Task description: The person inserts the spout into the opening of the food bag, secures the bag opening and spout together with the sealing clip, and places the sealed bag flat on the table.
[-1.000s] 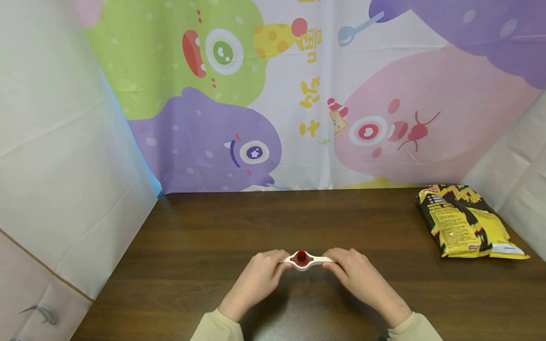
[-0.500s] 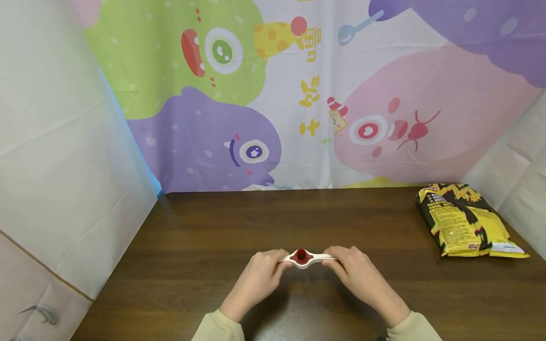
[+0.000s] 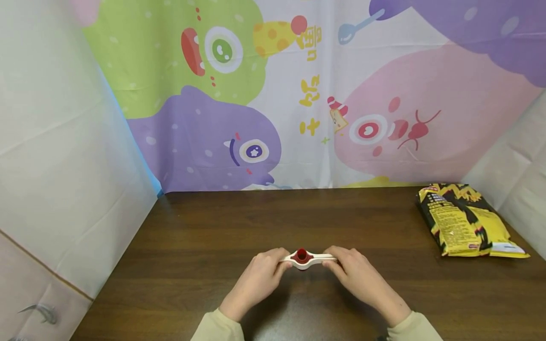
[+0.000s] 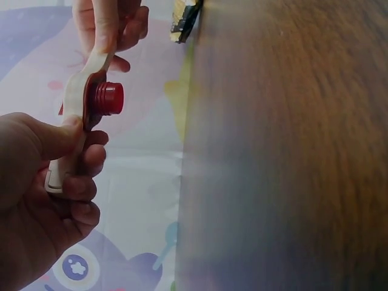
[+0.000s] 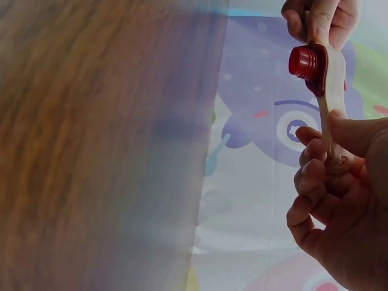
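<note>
At the far left, a pale fabric wall [image 3: 77, 118] borders a dark brown, wood-grained bench [image 3: 222, 227]. The person's left hand [image 3: 259, 272], in a cream sleeve [image 3: 219, 327], grips one end of a slim white two-handled tool with a red centre [image 3: 302, 258], thumb on one side and fingers curled on the other. The tool lies sideways above the bench, its short red ribbed tube [image 4: 109, 98] sticking out from the middle. The right hand [image 3: 357, 272] grips the opposite end likewise. Farther right, a shiny yellow-and-black printed packet [image 3: 462, 222] lies on the bench.
</note>
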`<control>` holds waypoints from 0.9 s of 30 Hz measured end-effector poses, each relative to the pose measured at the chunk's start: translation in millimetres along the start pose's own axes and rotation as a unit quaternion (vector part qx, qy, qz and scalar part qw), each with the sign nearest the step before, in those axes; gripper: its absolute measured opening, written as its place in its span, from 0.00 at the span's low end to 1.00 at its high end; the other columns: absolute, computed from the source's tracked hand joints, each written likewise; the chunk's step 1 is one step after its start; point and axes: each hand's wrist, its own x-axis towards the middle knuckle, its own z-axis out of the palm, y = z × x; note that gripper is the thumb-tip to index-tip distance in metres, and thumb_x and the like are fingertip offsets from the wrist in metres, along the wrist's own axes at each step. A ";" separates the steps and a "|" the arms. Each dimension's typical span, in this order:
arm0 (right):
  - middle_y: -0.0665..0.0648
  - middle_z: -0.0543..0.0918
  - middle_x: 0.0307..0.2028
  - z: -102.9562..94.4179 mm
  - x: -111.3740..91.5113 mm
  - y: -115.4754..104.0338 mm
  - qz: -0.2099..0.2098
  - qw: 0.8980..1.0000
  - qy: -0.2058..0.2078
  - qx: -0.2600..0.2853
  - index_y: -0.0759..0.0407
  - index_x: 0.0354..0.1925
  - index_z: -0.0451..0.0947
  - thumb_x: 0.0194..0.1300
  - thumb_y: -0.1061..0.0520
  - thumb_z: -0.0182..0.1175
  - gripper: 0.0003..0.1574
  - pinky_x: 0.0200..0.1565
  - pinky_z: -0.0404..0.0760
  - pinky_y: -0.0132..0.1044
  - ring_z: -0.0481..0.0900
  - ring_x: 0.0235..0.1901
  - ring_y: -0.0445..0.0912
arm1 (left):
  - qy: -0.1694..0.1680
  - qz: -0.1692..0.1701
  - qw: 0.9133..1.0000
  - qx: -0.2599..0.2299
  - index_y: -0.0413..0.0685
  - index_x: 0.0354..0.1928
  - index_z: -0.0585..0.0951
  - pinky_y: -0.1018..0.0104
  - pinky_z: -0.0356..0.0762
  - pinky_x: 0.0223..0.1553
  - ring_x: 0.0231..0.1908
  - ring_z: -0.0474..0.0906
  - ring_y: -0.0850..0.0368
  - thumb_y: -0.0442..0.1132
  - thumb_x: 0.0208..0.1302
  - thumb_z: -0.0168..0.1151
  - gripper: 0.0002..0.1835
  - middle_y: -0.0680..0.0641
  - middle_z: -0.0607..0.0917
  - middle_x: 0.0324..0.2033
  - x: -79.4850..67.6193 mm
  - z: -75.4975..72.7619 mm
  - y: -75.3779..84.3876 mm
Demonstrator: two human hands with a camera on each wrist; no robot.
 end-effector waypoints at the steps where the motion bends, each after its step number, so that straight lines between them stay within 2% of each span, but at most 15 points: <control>1: 0.35 0.65 0.19 -0.1 0.0 -0.3 0.001 1.000 0.000 -0.001 0.43 0.34 0.72 0.57 0.49 0.53 0.04 0.26 0.61 0.30 0.61 0.18 0.33 | -0.001 0.000 1.000 0.001 0.53 0.30 0.74 0.74 0.65 0.23 0.22 0.66 0.67 0.45 0.56 0.53 0.05 0.59 0.74 0.24 0.0 0.3 0.0; 12: 0.33 0.67 0.21 0.5 0.3 -1.8 -0.015 0.999 0.019 -0.027 0.43 0.34 0.73 0.55 0.49 0.55 0.06 0.27 0.61 0.30 0.60 0.18 0.33 | -0.005 0.006 1.000 0.010 0.53 0.32 0.74 0.74 0.65 0.23 0.22 0.66 0.67 0.45 0.57 0.52 0.06 0.59 0.73 0.24 -1.1 0.5 0.8; 20: 0.32 0.68 0.24 3.6 0.2 -2.0 -0.041 0.999 0.023 -0.016 0.41 0.36 0.73 0.55 0.49 0.55 0.07 0.29 0.63 0.30 0.62 0.20 0.33 | 0.010 0.001 1.000 0.012 0.60 0.30 0.75 0.74 0.60 0.24 0.16 0.61 0.71 0.60 0.54 0.49 0.15 0.65 0.70 0.19 -0.1 -1.2 0.0; 24: 0.33 0.69 0.25 4.6 0.6 -2.9 -0.060 0.998 0.021 -0.013 0.42 0.35 0.73 0.56 0.47 0.53 0.07 0.29 0.63 0.30 0.62 0.20 0.32 | 0.026 0.002 0.999 0.036 0.60 0.29 0.75 0.73 0.62 0.28 0.17 0.64 0.73 0.63 0.52 0.47 0.17 0.67 0.73 0.21 2.1 0.8 1.5; 27: 0.34 0.69 0.25 5.2 0.7 -4.3 -0.076 0.997 0.019 -0.012 0.44 0.35 0.73 0.55 0.50 0.55 0.06 0.29 0.62 0.29 0.61 0.19 0.32 | 0.033 0.005 0.999 0.041 0.60 0.28 0.74 0.72 0.62 0.28 0.21 0.68 0.74 0.62 0.53 0.48 0.16 0.66 0.74 0.22 2.7 2.6 3.4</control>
